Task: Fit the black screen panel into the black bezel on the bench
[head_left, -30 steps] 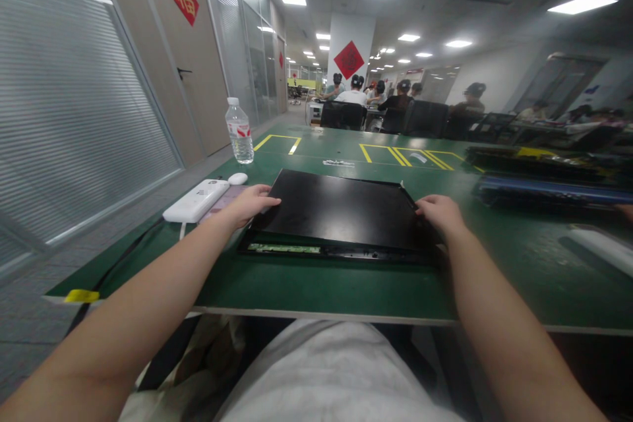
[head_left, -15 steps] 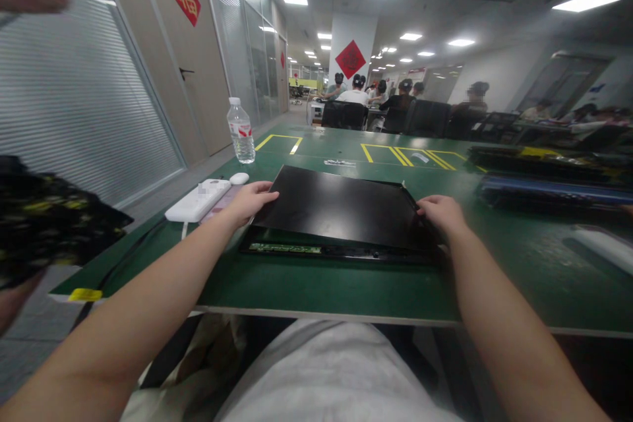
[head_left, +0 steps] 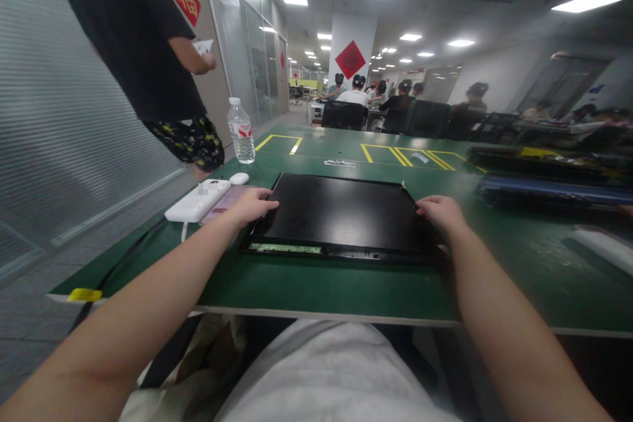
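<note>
A flat black panel (head_left: 341,214) lies on a black frame on the green table (head_left: 316,290) in front of me. A strip of green circuit board (head_left: 284,248) shows along the frame's near left edge. My left hand (head_left: 250,206) grips the panel's left edge with curled fingers. My right hand (head_left: 442,212) holds the panel's right edge, fingers bent over it.
Left of the panel lie a white power bank (head_left: 198,200), a pink phone (head_left: 222,204) and a small white case (head_left: 239,178). A water bottle (head_left: 241,131) stands behind them. A person in a black shirt (head_left: 143,59) walks past on the left. Dark devices (head_left: 548,190) lie at right; seated people fill the background.
The panel, raised at its near edge half a second ago, now lies flat on the frame. A passer-by has moved from the left edge further along the aisle.
</note>
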Tool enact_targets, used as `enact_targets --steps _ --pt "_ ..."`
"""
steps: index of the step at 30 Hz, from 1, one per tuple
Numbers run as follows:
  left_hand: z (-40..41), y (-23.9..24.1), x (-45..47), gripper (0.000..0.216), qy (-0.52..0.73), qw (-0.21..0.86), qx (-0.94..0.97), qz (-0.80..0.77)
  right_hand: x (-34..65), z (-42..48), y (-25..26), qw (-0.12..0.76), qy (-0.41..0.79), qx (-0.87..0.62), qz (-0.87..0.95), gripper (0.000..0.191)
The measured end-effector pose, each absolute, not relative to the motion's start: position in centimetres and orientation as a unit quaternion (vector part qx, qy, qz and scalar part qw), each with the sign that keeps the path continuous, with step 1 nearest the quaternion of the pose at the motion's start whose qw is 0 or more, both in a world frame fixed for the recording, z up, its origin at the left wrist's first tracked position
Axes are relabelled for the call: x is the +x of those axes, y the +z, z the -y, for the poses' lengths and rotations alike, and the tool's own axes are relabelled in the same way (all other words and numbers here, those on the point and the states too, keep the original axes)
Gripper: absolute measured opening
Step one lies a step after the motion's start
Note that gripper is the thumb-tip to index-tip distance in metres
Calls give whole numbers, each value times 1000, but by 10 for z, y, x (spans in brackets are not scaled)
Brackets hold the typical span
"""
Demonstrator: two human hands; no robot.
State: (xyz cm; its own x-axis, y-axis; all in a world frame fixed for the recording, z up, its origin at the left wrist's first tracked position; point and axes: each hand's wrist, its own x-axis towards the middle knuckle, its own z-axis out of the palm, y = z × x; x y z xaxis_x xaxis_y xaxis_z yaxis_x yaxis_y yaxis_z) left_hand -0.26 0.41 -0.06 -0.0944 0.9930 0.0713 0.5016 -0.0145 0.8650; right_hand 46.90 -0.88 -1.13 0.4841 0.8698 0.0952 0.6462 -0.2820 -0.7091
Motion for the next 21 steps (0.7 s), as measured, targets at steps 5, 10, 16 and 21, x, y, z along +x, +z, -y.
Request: enact_targets --steps 5,10,16,21 --pt "-5 -2 -3 28 328 267 636 -646 470 8 -12 362 162 -781 483 17" --pt "-7 -4 -3 31 287 234 654 -660 472 6 -15 378 167 -771 484 19" --pt "-13 -11 -7 41 246 187 684 -661 473 6 -17 385 174 -767 483 21" --pt "-19 -18 -12 42 246 172 695 -654 474 5 -19 391 171 -763 485 22"
